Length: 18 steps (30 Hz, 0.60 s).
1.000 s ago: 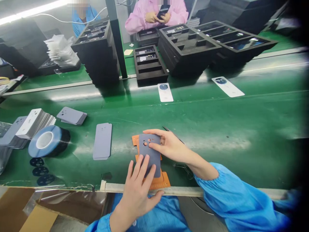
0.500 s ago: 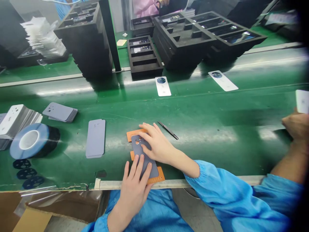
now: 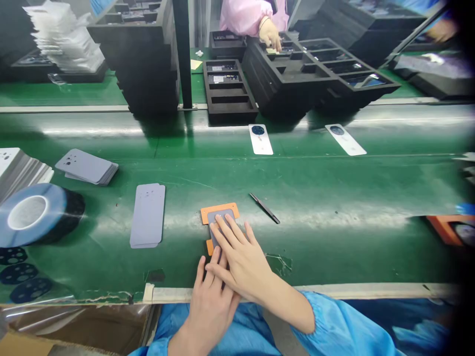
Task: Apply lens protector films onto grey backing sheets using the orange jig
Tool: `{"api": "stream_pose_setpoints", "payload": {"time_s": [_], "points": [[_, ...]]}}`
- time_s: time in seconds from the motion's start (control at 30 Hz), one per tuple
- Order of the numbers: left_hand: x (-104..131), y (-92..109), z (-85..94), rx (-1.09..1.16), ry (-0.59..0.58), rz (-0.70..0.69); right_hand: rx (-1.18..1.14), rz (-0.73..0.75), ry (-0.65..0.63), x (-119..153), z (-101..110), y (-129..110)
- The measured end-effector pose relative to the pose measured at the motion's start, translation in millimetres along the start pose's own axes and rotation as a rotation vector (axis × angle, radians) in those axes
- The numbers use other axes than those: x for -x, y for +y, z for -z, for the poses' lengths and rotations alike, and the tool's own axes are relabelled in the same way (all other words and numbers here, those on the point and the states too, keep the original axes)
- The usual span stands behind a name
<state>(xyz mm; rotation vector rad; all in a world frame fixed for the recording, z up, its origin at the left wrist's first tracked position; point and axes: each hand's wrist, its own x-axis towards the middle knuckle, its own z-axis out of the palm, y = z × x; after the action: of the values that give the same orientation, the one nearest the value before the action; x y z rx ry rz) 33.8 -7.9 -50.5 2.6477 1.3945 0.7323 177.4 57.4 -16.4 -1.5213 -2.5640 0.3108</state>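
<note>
A grey phone back panel [image 3: 218,213] lies in an orange fixture [image 3: 206,214] near the front edge of the green work surface. My right hand [image 3: 248,264] rests flat on the panel, fingers stretched out over its upper part and covering its camera holes. Lower down, my left hand [image 3: 211,311] lies with fingers extended on the panel, partly under my right hand. Neither hand grips anything; together they hide most of the panel and the fixture's lower end. Dark tweezers [image 3: 264,208] lie to the right of the fixture.
Left are grey panels [image 3: 147,216], another stack [image 3: 87,166], a tape roll [image 3: 40,215] and black cut-outs [image 3: 29,290]. White phone panels [image 3: 261,143] [image 3: 349,142] lie farther back. Black trays [image 3: 232,109] stand behind, with a co-worker's hand [image 3: 269,34] over one. An orange fixture [image 3: 441,230] sits far right.
My right hand has turned and slid down over the panel, now overlapping my left hand. A co-worker's hand reaches over the back tray; the hand at far right has left view.
</note>
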Motion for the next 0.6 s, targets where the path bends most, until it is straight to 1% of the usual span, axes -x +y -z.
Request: {"api": "stream_pose_setpoints", "payload": {"time_s": [0.2, 0.3, 0.4, 0.5, 0.6], "points": [[1, -1, 3.2, -0.002, -0.002, -0.005, -0.007, -0.070, 0.058, -17, 3, -9], [1, -2, 7.6, -0.031, -0.058, -0.012, -0.056, -0.081, 0.104, -21, 5, -5], [-1, -6, 12.5, -0.051, -0.145, -0.004, -0.119, -0.086, 0.167, -14, 5, 7], [-7, -15, 16.9, 0.009, -0.206, 0.004, -0.159, -0.181, 0.228, -1, 0, 20], [-11, -22, 20.1, 0.158, -0.232, 0.026, -0.244, -0.232, 0.176, 12, -6, 25]]}}
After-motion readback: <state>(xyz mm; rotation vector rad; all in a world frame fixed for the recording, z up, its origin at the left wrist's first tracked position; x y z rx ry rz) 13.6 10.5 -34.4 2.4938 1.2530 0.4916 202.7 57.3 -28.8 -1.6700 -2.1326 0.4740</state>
